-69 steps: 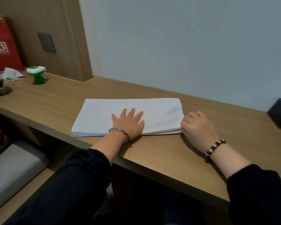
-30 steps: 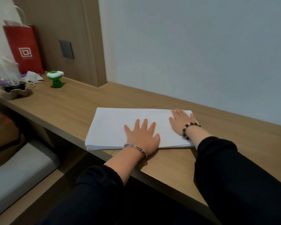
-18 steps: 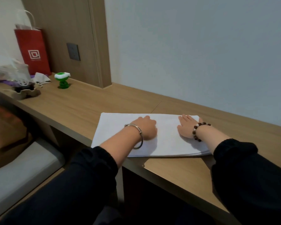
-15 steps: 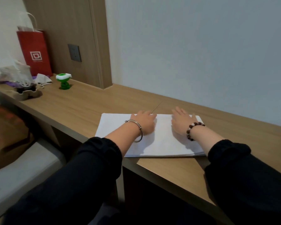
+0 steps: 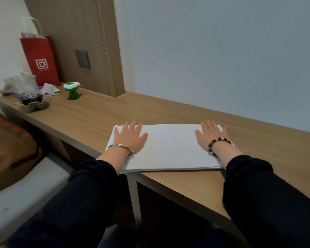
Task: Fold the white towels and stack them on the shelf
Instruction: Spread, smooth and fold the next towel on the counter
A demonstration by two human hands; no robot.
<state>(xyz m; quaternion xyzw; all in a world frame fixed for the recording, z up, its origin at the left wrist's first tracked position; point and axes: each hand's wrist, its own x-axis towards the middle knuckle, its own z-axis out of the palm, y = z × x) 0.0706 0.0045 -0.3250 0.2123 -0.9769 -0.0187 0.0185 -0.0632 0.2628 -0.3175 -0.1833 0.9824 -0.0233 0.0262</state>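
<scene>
A white towel (image 5: 170,147), folded into a flat rectangle, lies on the wooden shelf (image 5: 97,119) near its front edge. My left hand (image 5: 130,138) presses flat on the towel's left end, fingers spread, a metal bangle on the wrist. My right hand (image 5: 210,136) lies flat on the towel's right end with a bead bracelet on the wrist. Neither hand grips anything. Several layers show at the towel's front edge.
A red paper bag (image 5: 40,59), a green toy (image 5: 72,90), a crumpled cloth (image 5: 51,88) and a tray of clutter (image 5: 28,97) stand at the shelf's far left. A grey wall runs behind the shelf. A grey cushion (image 5: 21,192) lies below left.
Both hands have slid apart over the towel, the left to its left end and the right to its right end. Before that the right hand came up from the towel's right edge onto its top.
</scene>
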